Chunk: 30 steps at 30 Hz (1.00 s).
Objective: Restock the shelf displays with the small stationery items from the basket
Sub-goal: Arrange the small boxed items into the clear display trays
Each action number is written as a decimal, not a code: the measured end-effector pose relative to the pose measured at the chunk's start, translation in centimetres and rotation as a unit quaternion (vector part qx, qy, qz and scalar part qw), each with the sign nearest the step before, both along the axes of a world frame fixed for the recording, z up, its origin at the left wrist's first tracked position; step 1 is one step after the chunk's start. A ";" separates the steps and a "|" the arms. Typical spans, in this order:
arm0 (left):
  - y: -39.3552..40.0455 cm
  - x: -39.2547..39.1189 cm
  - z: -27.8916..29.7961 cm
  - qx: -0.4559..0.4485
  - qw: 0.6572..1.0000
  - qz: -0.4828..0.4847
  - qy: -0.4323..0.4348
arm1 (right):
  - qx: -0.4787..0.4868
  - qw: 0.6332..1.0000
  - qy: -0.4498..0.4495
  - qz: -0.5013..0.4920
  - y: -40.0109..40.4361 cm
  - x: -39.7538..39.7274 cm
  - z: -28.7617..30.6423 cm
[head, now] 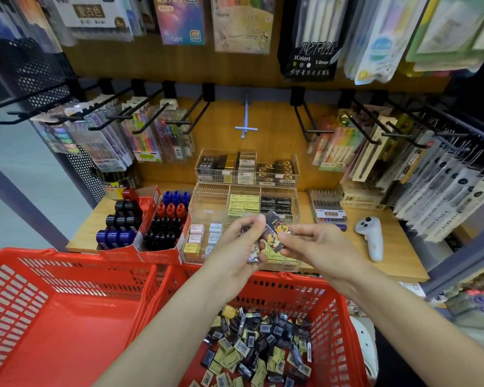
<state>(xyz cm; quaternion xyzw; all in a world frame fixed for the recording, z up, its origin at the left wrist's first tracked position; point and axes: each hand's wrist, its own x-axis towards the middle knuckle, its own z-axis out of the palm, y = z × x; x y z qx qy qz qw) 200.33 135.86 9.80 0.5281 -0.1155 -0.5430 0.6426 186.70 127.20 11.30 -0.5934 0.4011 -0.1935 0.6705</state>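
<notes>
I see a small black packet (pixel 277 233) with yellow and red print held up between my two hands, above the front clear tray (pixel 199 254). My right hand (pixel 316 243) pinches its lower end with curled fingers, and my left hand (pixel 239 244) grips a small stack of similar packets, fingertips touching the black one. Below my forearms the right red basket (pixel 333 311) holds a loose heap of black and yellow packets; the left red basket (pixel 67 317) sits beside it. On the surface (pixel 397 241), stepped clear trays carry sorted rows of packets, red cartons (pixel 140 247) hold blue, red and black rolls, and a white controller (pixel 370 237) lies to the right.
</notes>
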 end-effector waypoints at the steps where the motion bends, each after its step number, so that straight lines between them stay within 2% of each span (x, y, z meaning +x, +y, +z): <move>1: 0.0 0.5 0.1 0.004 0.998 -0.026 -0.063 | -0.005 1.000 0.017 0.016 -0.4 -0.1 0.2; 4: -0.4 2.0 0.0 0.017 0.974 -0.099 -0.204 | -0.040 0.993 0.083 0.077 -2.1 -0.2 0.7; 7: -1.6 3.2 -0.5 0.028 0.953 -0.118 -0.278 | -0.090 0.981 0.121 0.124 -3.8 0.6 1.2; 9: -3.1 3.6 -0.8 0.036 0.958 -0.094 -0.267 | -0.138 0.975 0.132 0.115 -5.0 1.9 1.0; 12: -6.2 4.2 -1.0 0.061 0.976 -0.026 -0.207 | -0.262 0.949 0.154 0.084 -7.1 4.3 0.2; 15: -9.5 5.3 -0.9 0.067 0.980 0.025 -0.187 | -0.393 0.902 0.152 0.093 -8.9 6.3 -0.2; 18: -12.2 6.7 -0.7 0.066 0.981 0.037 -0.181 | -0.508 0.844 0.159 0.065 -10.9 7.6 -0.6; 20: -13.6 7.5 -0.9 0.072 0.980 0.025 -0.183 | -0.544 0.821 0.164 0.059 -12.3 8.2 -1.0; 23: -15.3 8.7 -1.7 0.082 0.973 0.012 -0.215 | -0.541 0.817 0.182 0.076 -14.2 9.3 -1.8; 25: -16.1 9.9 -2.4 0.089 0.950 0.002 -0.301 | -0.533 0.818 0.209 0.063 -15.6 10.3 -2.2; 26: -16.5 10.8 -2.8 0.092 0.924 -0.003 -0.371 | -0.525 0.818 0.230 0.048 -16.4 10.8 -2.3; 28: -16.8 12.7 -3.6 0.096 0.838 -0.010 -0.536 | -0.499 0.819 0.282 0.032 -18.0 11.8 -2.2; 30: -17.1 14.5 -4.2 0.094 0.760 -0.017 -0.643 | -0.475 0.810 0.341 0.044 -19.4 13.2 -2.1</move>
